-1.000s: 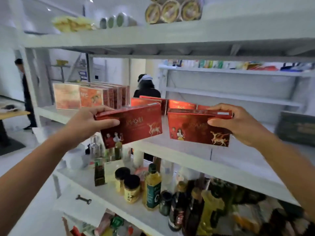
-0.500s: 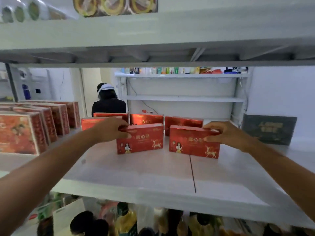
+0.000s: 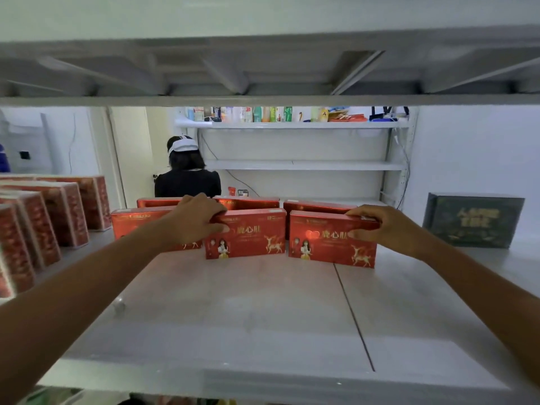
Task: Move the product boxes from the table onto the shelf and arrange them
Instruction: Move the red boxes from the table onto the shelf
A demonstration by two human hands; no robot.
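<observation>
**Two red boxes standing on the shelf, one hand on each**

Both hands are in on the middle shelf [image 3: 263, 317], each with its own box. The left hand [image 3: 194, 220] grips the top left corner of the left red box [image 3: 248, 236]: fingers [image 3: 214, 213] curled over the top edge, thumb pressed on the front face. The right hand [image 3: 391, 229] does the mirror image on the right red box [image 3: 330, 242], pinching its top right corner with the fingers over the top and the thumb on the front.

Both boxes stand upright on the shelf, fronts toward the camera, side by side with a thin gap between them. Just behind is a row of more red boxes [image 3: 318, 206], and another one [image 3: 137, 223] sits left of the left box, partly hidden by the arm. I can't tell if the front pair touches the back row.

A line of patterned boxes [image 3: 67, 211] runs along the left side, and a dark box [image 3: 473, 220] stands off to the right. In the background a person [image 3: 187, 179] faces away beside a white rack [image 3: 304, 165].
</observation>
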